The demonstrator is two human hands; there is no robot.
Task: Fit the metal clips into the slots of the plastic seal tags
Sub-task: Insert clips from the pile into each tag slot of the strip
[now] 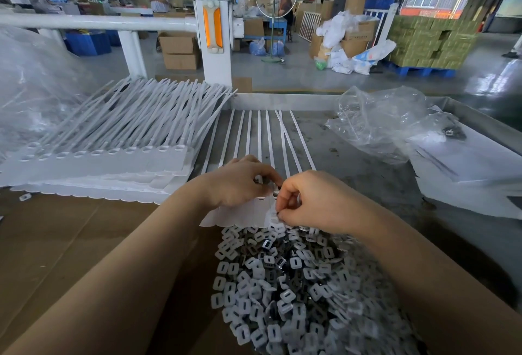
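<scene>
A strip of white plastic seal tags (pixel 240 217) lies flat on the bench (pixel 353 162) directly in front of the person, its flat scalloped label ends toward the viewer and its long thin tails fanning away across the grey surface. The left hand (pixel 240 182) rests on top of the strip with fingers curled down, pressing the tag heads in place. The right hand (pixel 305 202) has its fingers bunched tight, pinching what looks like a small metal clip at the heads of the tags; the clip itself is mostly hidden by the fingertips. Just below both hands sits a heap of metal clips (pixel 282 292), small squarish silver pieces each with an oblong slot. To the left, a stack of seal tag strips (pixel 107 142) lies in overlapping layers, beside brown cardboard (pixel 70 241).
</scene>
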